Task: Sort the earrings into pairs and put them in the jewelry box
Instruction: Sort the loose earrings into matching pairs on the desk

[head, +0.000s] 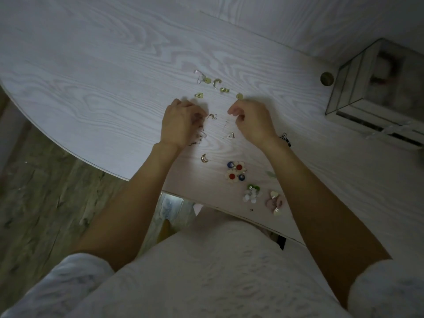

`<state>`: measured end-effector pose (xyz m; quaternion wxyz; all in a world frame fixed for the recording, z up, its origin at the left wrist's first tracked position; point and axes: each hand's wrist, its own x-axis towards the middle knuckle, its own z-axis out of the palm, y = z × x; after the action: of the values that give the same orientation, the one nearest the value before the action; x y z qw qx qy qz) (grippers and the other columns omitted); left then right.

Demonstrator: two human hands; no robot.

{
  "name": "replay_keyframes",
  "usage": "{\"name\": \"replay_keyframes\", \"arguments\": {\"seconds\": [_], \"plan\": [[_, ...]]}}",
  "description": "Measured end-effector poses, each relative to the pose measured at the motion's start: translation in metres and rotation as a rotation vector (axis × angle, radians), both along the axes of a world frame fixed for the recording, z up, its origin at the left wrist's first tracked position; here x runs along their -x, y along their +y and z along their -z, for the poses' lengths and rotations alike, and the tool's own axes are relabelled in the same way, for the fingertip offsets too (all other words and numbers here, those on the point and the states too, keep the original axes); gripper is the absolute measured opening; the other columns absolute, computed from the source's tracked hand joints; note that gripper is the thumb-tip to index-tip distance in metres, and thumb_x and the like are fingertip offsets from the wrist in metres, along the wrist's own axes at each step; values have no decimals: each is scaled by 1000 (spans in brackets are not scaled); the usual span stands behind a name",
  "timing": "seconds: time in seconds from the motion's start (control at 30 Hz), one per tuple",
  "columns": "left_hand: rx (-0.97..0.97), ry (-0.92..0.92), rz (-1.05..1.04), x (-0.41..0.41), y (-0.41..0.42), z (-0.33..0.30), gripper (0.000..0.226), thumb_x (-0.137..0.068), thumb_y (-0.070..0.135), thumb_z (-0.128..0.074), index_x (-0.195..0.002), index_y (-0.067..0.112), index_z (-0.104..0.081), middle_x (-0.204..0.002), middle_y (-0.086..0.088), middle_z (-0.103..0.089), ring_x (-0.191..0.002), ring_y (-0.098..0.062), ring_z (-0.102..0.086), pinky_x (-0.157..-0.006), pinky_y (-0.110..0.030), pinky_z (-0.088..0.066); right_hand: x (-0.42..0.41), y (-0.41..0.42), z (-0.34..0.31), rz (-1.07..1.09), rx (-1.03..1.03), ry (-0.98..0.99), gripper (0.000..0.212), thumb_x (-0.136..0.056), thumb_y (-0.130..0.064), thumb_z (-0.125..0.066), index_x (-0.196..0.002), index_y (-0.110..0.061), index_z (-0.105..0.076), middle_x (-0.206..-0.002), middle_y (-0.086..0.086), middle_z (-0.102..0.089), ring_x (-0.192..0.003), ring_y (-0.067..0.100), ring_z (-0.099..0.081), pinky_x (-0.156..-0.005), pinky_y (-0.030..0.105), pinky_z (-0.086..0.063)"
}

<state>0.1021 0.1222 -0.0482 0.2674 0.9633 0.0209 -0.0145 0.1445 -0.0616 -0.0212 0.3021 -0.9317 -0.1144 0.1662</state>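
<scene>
Several small earrings lie loose on the white table (114, 88): yellow-green ones (207, 80) at the back, a square clear one (213, 116) between my hands, and a gold crescent (204, 158). Sorted near the front edge are red and blue flower earrings (235, 171), white petal earrings (250, 195) and pink heart earrings (275, 200). My left hand (180, 122) is curled, holding small earrings whose clear and dark ends hang out below the palm (200, 135). My right hand (252, 120) is curled too, its fingertips pinching a thin wire earring (226, 124). The glass jewelry box (376, 88) stands at the right.
A round gold-coloured disc (327, 78) lies beside the box. A dark beaded piece (285, 139) sits by my right wrist. The table's curved edge (75, 154) drops to a wooden floor on the left. My lap is just under the front edge.
</scene>
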Motion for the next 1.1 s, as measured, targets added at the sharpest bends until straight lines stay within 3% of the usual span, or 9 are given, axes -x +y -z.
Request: {"name": "replay_keyframes", "arguments": {"seconds": [0.17,0.4,0.57,0.63,0.77,0.9,1.1], "plan": [[-4,40,11,-3,0,-3,13,-80,13,-66,-92,13,-70,-84,-12,-66,-81,-30,-51,-73,-32,-36,25,-15,-1,-61,35,-12,21,-84,0,-59,-104,-7,-64,-104,9,-62,-82,10,-55,-80,25,-50],[-2,24,54,-4,5,-14,13,-82,20,-67,-93,13,-69,-87,-10,-67,-83,-28,-54,-72,-28,-34,39,-4,10,-120,87,-80,18,-85,-5,-61,-102,-6,-64,-105,9,-60,-84,22,-61,-79,35,-53],[277,-3,148,6,-8,-33,12,-82,11,-66,-93,14,-70,-88,-3,-65,-74,-14,-59,-71,-24,-48,40,-8,9,-84,128,-91,11,-86,-5,-58,-96,-5,-64,-103,10,-60,-83,23,-60,-76,32,-51],[303,58,146,13,-25,-28,12,-82,10,-66,-92,15,-71,-91,-5,-68,-78,-17,-63,-77,-27,-51,42,-10,9,-42,129,-97,13,-86,-3,-58,-96,-5,-65,-104,10,-60,-85,23,-60,-74,28,-47],[266,119,101,26,-57,-13,18,-86,9,-60,-97,15,-72,-97,-6,-72,-86,-19,-66,-78,-16,-42,49,-11,11,32,125,-74,22,-85,1,-57,-105,-5,-63,-108,10,-59,-93,22,-58,-78,26,-45],[317,132,21,25,-74,-11,19,-84,12,-63,-102,12,-66,-94,-7,-73,-87,-19,-68,-83,-30,-53,51,-10,9,93,99,-57,23,-83,1,-59,-106,-4,-62,-106,11,-59,-92,22,-58,-80,29,-47],[207,61,39,28,-80,-5,18,-89,15,-55,-102,10,-66,-89,-10,-72,-78,-28,-67,-72,-42,-53,52,-10,9,147,80,-28,12,-83,-1,-59,-95,-4,-62,-98,12,-59,-85,19,-53,-70,22,-34]]}}
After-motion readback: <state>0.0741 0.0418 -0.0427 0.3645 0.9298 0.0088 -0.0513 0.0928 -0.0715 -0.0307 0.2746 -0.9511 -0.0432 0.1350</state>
